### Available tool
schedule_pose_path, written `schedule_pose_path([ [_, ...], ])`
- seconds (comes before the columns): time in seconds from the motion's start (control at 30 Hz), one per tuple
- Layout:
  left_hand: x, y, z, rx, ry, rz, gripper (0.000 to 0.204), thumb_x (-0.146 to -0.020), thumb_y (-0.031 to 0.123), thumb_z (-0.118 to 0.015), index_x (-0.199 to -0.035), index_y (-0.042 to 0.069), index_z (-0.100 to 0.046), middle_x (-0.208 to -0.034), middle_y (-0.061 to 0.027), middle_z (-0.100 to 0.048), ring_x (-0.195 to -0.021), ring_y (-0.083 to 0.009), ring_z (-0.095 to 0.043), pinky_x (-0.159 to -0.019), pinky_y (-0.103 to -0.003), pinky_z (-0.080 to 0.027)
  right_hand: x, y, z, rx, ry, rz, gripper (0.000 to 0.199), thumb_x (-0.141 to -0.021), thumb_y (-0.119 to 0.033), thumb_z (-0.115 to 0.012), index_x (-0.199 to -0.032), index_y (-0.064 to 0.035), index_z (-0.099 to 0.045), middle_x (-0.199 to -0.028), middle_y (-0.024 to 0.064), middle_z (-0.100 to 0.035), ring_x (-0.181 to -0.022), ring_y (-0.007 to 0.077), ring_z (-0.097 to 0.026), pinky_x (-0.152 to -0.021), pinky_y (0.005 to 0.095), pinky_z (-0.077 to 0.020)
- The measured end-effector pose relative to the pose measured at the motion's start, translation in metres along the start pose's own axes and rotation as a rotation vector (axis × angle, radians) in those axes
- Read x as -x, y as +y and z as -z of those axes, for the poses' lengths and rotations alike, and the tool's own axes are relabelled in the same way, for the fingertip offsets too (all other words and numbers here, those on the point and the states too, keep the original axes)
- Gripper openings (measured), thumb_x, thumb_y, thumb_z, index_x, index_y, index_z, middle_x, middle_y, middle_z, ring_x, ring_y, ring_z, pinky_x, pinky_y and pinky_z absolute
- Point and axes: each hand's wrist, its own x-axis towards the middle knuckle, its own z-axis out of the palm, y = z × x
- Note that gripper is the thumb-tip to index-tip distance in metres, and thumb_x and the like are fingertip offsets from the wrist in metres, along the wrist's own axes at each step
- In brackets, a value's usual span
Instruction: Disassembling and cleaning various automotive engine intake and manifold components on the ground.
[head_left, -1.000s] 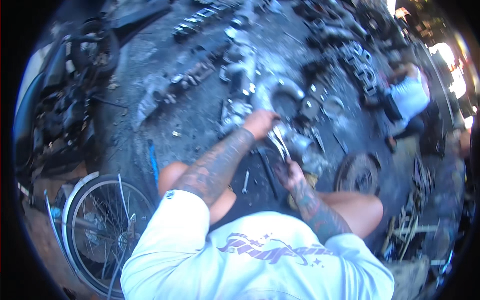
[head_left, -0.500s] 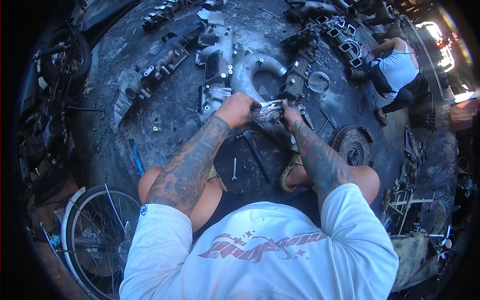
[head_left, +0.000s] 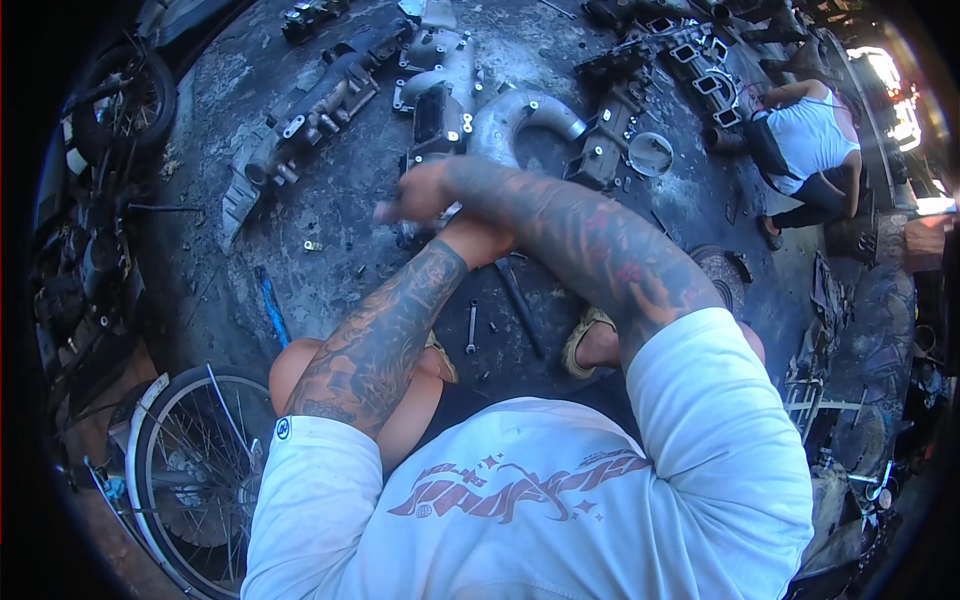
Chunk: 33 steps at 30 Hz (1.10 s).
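Observation:
My right forearm reaches across to the left and passes over my left wrist. Smeared by motion, my right hand (head_left: 425, 191) is beside a metal housing (head_left: 437, 115) with a dark rectangular face; whether it holds anything is unclear. My left hand (head_left: 482, 236) is mostly covered by the right forearm, with its fingers hidden. Just beyond the hands lies a thick, curved silver pipe (head_left: 500, 118). On the floor between my feet are a small wrench (head_left: 472, 325) and a dark-handled tool (head_left: 521, 308), whose head is partly covered by my arms.
Cast engine parts (head_left: 318, 120) lie at the far left, and a manifold with rectangular ports (head_left: 712, 85) at the far right. A round metal ring (head_left: 651, 154) sits beyond my right arm. Another person (head_left: 805, 140) crouches at the right. A bicycle wheel (head_left: 200, 480) stands near left.
My right hand has swung leftward over my left wrist. The shiny metal piece earlier between both hands is out of sight. The crouching person has shifted slightly right in the picture.

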Motion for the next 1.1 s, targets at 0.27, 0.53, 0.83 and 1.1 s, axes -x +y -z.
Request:
schedule_pose_path([
  [0.27,0.005,-0.025,-0.047,-0.273,0.273,0.001,0.030,-0.087,0.023,-0.050,-0.105,0.000,-0.057,-0.098,-0.0141,-0.062,-0.092,-0.0285,-0.060,-0.087,-0.038,-0.044,0.018,0.007,0.002,-0.267,0.474,0.153,0.055,-0.091,-0.052,-0.040,-0.118,-0.0077,-0.057,-0.111,0.0183,-0.060,-0.108,0.0307,-0.055,-0.092,0.0388,-0.0422],
  [0.53,-0.030,0.006,0.044,0.270,-0.204,0.300,0.031,-0.081,0.036,-0.061,-0.102,0.014,-0.067,-0.097,-0.0131,-0.065,-0.085,-0.0326,-0.062,-0.073,-0.042,-0.049,0.056,0.106,-0.146,-1.309,1.903,-0.548,0.027,-0.088,-0.014,-0.046,-0.108,0.0030,-0.052,-0.096,0.0128,-0.061,-0.088,0.0177,-0.056,-0.078,0.0317,-0.0437],
  [0.83,-0.026,0.003,0.051,0.137,-0.227,0.228,0.030,-0.087,0.029,-0.054,-0.111,0.012,-0.062,-0.102,-0.0119,-0.064,-0.094,-0.0309,-0.058,-0.079,-0.041,-0.047,-0.001,-0.041,-0.179,-2.116,0.292,0.186,0.027,-0.088,-0.027,-0.053,-0.101,-0.0056,-0.061,-0.096,0.0084,-0.063,-0.089,0.0189,-0.058,-0.081,0.0338,-0.0447],
  [1.1,-0.024,0.014,0.051,0.035,-0.157,0.169,0.026,-0.082,0.030,-0.060,-0.100,0.012,-0.067,-0.098,-0.0066,-0.066,-0.091,-0.0282,-0.060,-0.075,-0.040,-0.049,0.010,-0.034,-0.194,-2.215,0.270,0.192,0.025,-0.093,-0.025,-0.047,-0.103,-0.0047,-0.058,-0.096,0.0096,-0.062,-0.085,0.0192,-0.060,-0.075,0.0343,-0.0482],
])
